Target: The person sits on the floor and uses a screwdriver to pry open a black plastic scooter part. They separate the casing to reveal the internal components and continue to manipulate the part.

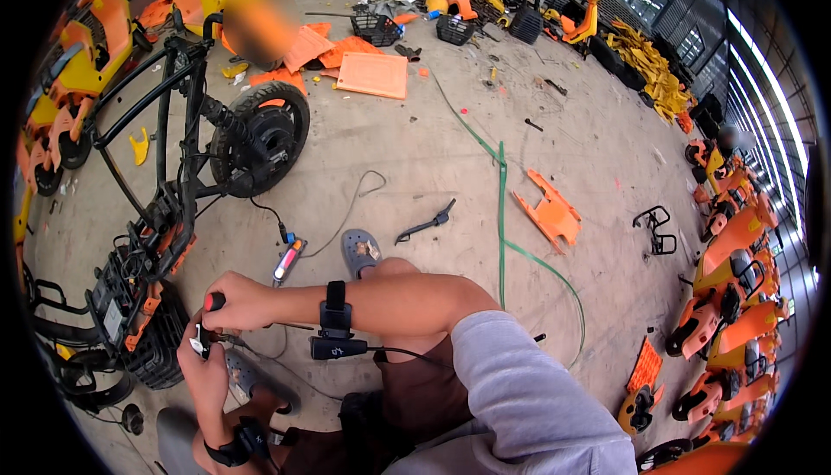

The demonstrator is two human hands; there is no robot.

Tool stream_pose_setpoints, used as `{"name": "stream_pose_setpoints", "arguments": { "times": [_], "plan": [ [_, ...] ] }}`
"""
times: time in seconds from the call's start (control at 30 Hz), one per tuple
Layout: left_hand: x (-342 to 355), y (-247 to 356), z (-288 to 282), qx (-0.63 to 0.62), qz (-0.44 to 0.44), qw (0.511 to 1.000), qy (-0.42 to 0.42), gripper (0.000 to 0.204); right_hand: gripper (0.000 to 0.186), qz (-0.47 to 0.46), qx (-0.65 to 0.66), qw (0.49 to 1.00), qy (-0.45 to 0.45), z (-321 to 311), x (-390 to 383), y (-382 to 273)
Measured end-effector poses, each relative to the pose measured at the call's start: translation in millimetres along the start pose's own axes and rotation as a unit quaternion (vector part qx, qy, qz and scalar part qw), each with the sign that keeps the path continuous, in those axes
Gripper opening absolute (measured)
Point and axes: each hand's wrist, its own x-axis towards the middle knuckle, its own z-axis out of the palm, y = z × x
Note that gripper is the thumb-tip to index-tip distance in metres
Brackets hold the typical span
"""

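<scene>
Right hand [242,298], around red-ended object [215,301], perhaps a tool

The black frame [177,215] and black crate [160,349] block passage left of the left hand [203,356]. Ahead and rightward, I see open concrete floor [407,142], interrupted by a wired cylinder [289,260], a loose black rod [424,226] and green strap [502,215].

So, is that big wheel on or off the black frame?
On: the wheel is joined to the black frame by a dark strut reaching its middle.
</scene>
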Motion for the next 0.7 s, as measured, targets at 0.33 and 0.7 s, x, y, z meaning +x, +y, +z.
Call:
{"name": "stream_pose_setpoints", "arguments": {
  "times": [0.33, 0.7],
  "plan": [
    [2, -8, 3, 0.006, -0.011, 1.0, -0.009, 0.052, 0.019, 0.035, -0.005, 0.999, -0.023, -7, -1, -3],
    [2, -14, 0, 0.013, 0.031, 0.999, 0.012, 0.047, 0.028, -0.096, -0.137, 0.985, 0.047, 2, 9, 10]
  ]
}}
